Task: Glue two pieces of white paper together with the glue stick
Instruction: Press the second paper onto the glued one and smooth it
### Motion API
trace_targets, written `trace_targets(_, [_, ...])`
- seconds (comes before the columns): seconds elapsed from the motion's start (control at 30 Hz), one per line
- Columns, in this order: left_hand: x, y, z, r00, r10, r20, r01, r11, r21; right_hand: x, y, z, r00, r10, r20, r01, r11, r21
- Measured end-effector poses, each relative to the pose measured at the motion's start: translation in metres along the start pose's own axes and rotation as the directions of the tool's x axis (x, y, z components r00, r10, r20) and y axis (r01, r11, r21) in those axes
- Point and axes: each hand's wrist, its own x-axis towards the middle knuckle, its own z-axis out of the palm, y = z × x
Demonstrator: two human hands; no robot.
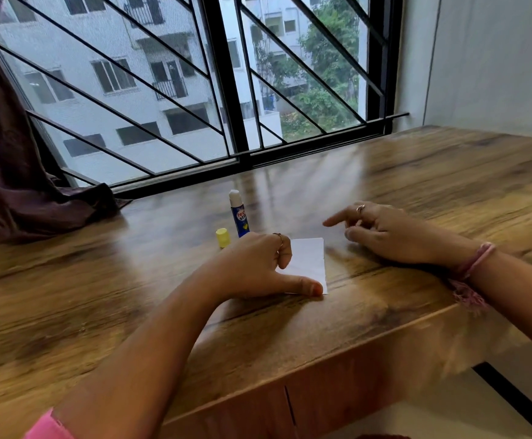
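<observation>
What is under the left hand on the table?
White paper lies flat under the left hand; the thumb presses its near corner. The hand covers the paper's left part, so whether there are two sheets cannot be seen. The right hand is apart from it.

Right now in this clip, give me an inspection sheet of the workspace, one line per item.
Surface: wooden table, glossy, with window reflections.
Job's things: white paper flat near the front edge; whether one sheet or two stacked, cannot tell. Glue stick upright, uncapped; yellow cap beside it.
Clutter: nothing seen.
Grippers: left hand presses the paper, thumb on its near corner; right hand empty, resting on the table, blurred.
Cables: nothing seen.
Surroundings: barred window, dark curtain at left, wall at right.
</observation>
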Motion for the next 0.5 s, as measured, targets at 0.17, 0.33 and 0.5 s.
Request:
trace_targets(0.17, [0.000,-0.001,-0.002,0.997,0.056,-0.055,-0.055,0.998,0.024,-0.012,-0.009,0.004,0.938,-0.337,0.083,0.343,0.936,-0.082])
trace_targets(0.33, [-0.004,-0.008,-0.016,0.997,0.076,-0.016,-0.077,0.991,-0.110,-0.011,-0.010,0.011,0.920,-0.337,0.197,0.367,0.920,-0.138])
trace_targets(0.5, [-0.015,-0.036,-0.041,0.981,-0.072,0.180,0.104,0.979,-0.175,-0.008,-0.008,0.013,0.944,-0.285,0.168,0.320,0.917,-0.240])
